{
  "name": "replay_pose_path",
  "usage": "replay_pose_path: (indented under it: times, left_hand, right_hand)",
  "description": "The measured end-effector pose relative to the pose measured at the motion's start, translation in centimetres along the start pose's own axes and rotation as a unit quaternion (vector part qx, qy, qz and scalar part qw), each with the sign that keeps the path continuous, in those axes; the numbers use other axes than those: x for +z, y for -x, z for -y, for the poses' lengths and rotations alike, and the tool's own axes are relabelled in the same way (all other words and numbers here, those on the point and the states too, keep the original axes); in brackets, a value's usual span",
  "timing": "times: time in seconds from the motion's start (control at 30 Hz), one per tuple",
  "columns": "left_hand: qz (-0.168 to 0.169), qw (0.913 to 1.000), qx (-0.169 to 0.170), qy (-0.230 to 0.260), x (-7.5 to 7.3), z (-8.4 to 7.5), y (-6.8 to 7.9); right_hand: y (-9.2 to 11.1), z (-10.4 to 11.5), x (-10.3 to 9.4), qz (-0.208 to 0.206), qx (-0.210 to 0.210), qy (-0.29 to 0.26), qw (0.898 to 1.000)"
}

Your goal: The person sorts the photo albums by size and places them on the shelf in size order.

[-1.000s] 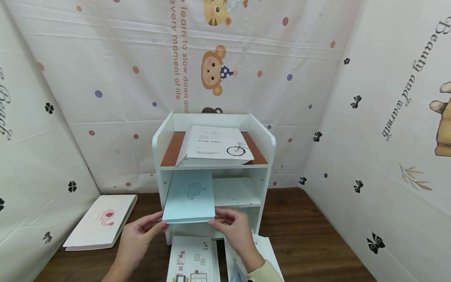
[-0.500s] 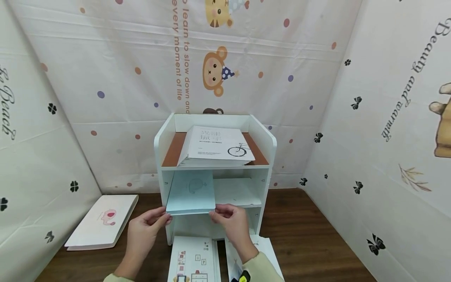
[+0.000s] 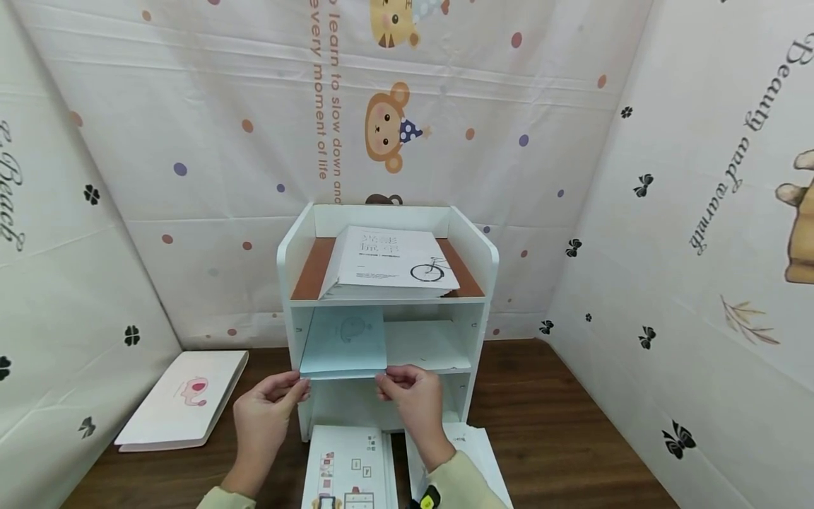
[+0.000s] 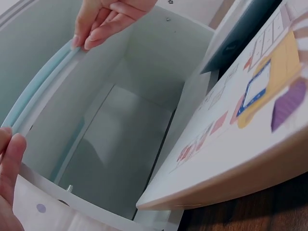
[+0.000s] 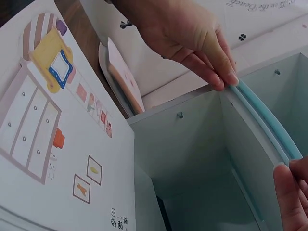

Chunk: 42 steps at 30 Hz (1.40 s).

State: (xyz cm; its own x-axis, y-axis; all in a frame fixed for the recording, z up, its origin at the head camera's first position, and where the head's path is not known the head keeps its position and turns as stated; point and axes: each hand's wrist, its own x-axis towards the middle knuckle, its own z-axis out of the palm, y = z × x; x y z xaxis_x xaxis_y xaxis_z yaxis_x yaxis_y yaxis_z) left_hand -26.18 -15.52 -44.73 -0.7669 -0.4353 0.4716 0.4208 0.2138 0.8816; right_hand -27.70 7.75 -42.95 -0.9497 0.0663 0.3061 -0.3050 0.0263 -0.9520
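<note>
A light blue book with a faint whale drawing lies on the left half of the middle shelf board of a white shelf unit. My left hand pinches its front left corner between thumb and fingers. At the front right corner, my right hand holds the book the same way. The right wrist view shows the blue edge level with the shelf's front, fingertips right at the board. The back of the book is inside the compartment.
A thick white book with a bicycle drawing lies on the top shelf. Left of the unit is a white book with a pink elephant. Two white books stand in front, a furniture-printed book and a partly hidden white book.
The blue book has slid back into the middle compartment, its front edge now near the shelf's edge. Both hands have moved forward with it, keeping their hold on its corners.
</note>
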Motion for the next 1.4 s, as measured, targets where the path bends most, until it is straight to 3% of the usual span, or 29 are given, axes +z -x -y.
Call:
replay_pose_path:
  times: [0.23,0.67,1.07,1.23,1.4]
  left_hand:
    - [-0.021,0.9996,0.019,-0.006,0.5,0.0,-0.1]
    - [-0.018,0.9994,0.028,0.009,0.5,0.3,-0.1]
    - [0.008,0.9999,0.007,0.01,-1.3,-0.2,0.5]
    - [0.029,0.9993,0.009,-0.024,-2.5,-0.4,1.0]
    - [0.063,0.9932,0.026,-0.094,-3.5,-0.6,1.5]
  right_hand:
    - [-0.1,-0.1,0.4,-0.012,-0.003,0.003,1.0]
    - [0.4,-0.2,0.3,-0.021,-0.005,-0.014,1.0]
    - [1.4,0.0,0.4,-0.006,-0.002,-0.03,1.0]
    - [2.1,-0.1,0.9,0.022,0.014,-0.035,0.999]
    - [2.8,-0.4,1.7,0.069,0.034,-0.03,0.997]
